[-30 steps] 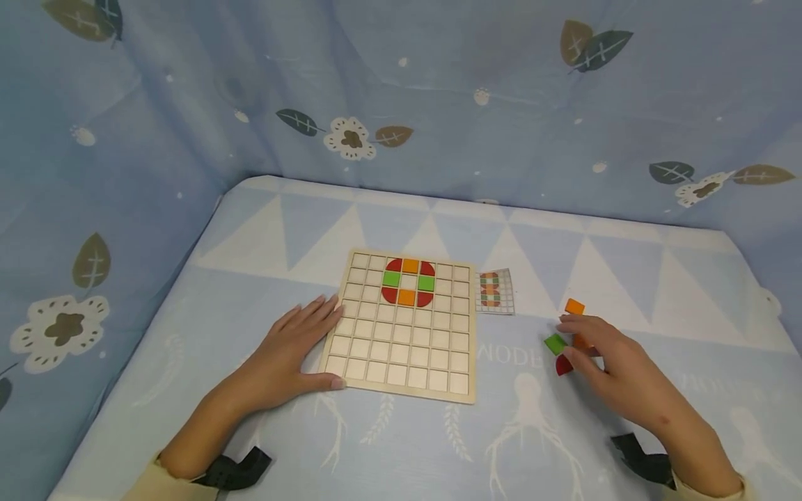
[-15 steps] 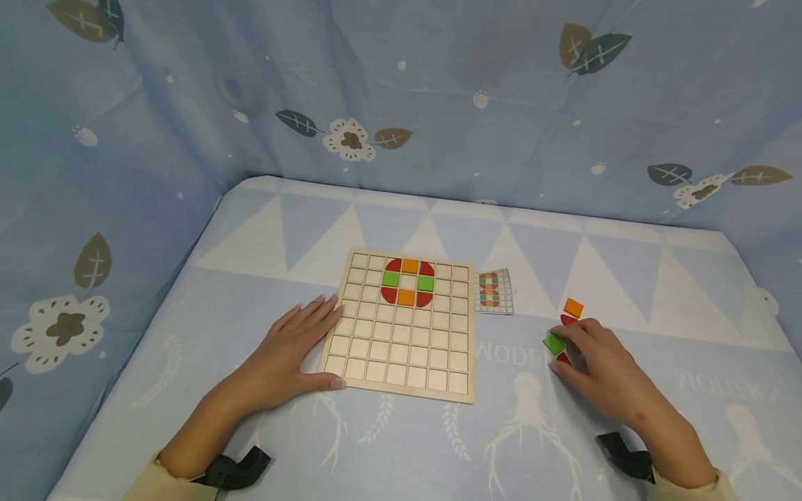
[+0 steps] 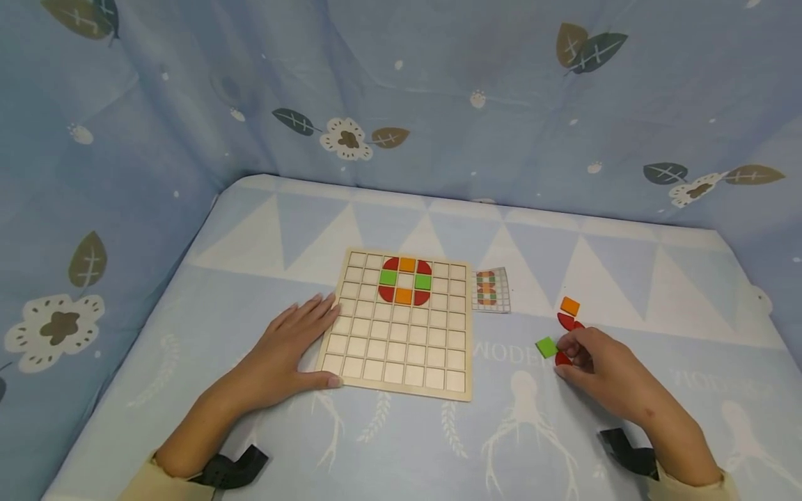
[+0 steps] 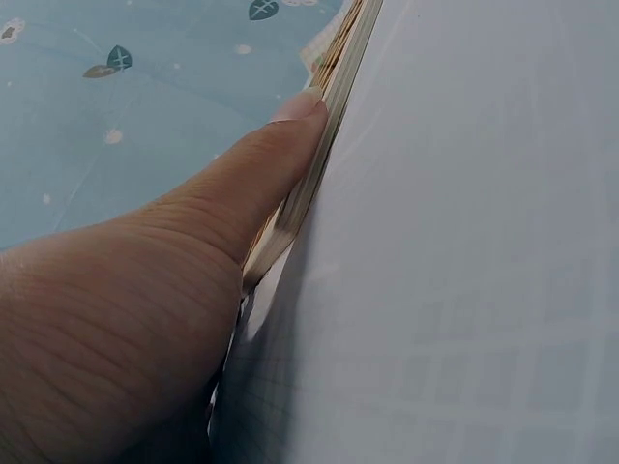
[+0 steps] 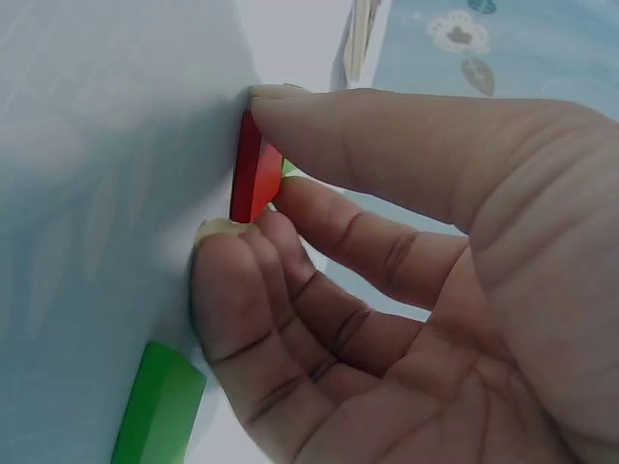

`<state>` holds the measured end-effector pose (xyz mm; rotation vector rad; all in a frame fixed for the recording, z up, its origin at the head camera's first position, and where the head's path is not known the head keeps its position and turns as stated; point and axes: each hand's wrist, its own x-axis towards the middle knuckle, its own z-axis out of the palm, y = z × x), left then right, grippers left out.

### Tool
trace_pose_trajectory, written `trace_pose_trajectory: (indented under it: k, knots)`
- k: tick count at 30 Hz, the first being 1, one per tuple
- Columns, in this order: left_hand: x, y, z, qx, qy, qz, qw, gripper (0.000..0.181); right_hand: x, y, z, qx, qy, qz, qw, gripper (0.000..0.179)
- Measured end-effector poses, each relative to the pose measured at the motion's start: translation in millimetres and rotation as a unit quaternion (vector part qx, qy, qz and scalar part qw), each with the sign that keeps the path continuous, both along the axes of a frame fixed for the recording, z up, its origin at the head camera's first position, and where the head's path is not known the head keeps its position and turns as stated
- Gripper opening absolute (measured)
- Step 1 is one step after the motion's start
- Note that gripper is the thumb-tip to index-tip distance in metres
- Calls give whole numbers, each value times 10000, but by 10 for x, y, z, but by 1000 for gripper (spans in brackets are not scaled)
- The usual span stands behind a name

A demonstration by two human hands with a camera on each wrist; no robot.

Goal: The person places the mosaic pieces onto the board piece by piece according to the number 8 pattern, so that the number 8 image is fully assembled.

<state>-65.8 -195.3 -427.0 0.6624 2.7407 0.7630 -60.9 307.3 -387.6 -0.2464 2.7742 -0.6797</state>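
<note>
My left hand (image 3: 282,355) lies with its fingers spread against the left side of the wooden grid board (image 3: 391,390). Its thumb touches the front edge, and the left wrist view shows this thumb along the board's side. Red, orange and green tiles form a ring near the board's top. At the right, my right hand (image 3: 610,372) pinches a red quarter-circle tile (image 5: 253,174) between thumb and finger, low over the cloth. A green square tile (image 3: 546,347) lies just left of these fingertips. Another green tile (image 5: 160,411) shows below the curled fingers in the right wrist view.
A small pattern card (image 3: 491,291) lies against the board's right side. Beyond my right hand are an orange square tile (image 3: 570,306) and red tiles (image 3: 566,321). A patterned fabric wall (image 3: 438,104) rises behind the cloth-covered table (image 3: 250,236).
My right hand has drawn back and closed in from over the loose tiles. The green square has shifted slightly left, and red tiles now show. The left hand stays on the board.
</note>
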Motion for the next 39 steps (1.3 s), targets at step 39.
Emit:
trace_pose_trajectory:
  k: [39]
  knots:
    - [-1,4,-1,238,203,-72,9995,109,-64,65,-98,-1260,237,-436,9908,15]
